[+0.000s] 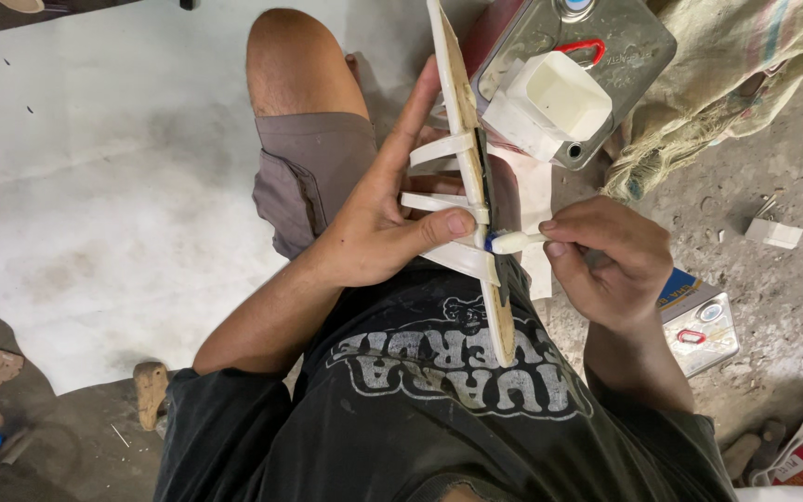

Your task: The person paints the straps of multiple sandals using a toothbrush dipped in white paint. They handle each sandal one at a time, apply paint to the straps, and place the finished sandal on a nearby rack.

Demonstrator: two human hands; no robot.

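Left hand (378, 218) grips a strappy sole (465, 139) (edge-on); right hand (606, 260) dabs a brush (513, 243).

the sandal (472, 186) stands between the hands; a metal can (606, 65) lies beyond it, a cloth (727, 84) to its right.

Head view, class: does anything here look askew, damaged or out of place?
Mostly the floor: gritty, strewn with scraps and small boxes, a crumpled sack slumped beside the metal tin. The strapped sole in the left hand looks intact.
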